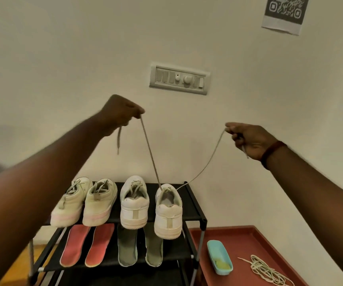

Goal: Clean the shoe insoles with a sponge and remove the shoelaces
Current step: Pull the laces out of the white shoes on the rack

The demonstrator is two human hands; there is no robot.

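Observation:
Several pale sneakers stand in a row on the top shelf of a black shoe rack [195, 205]. From the rightmost white shoe [168, 215] a grey shoelace [151, 151] rises in two taut strands. My left hand [121, 114] pinches one end high above the rack. My right hand [249, 139] pinches the other end, out to the right. On the shelf below lie two pink insoles [88, 244] and two grey-green insoles [139, 246]. A yellow sponge [222, 264] sits in a light blue tray [219, 254].
A red-brown tray table [269, 244] stands right of the rack, with a pile of loose laces [267, 271] on it. A switch panel [180, 78] and a QR sheet [284, 13] hang on the pale wall behind.

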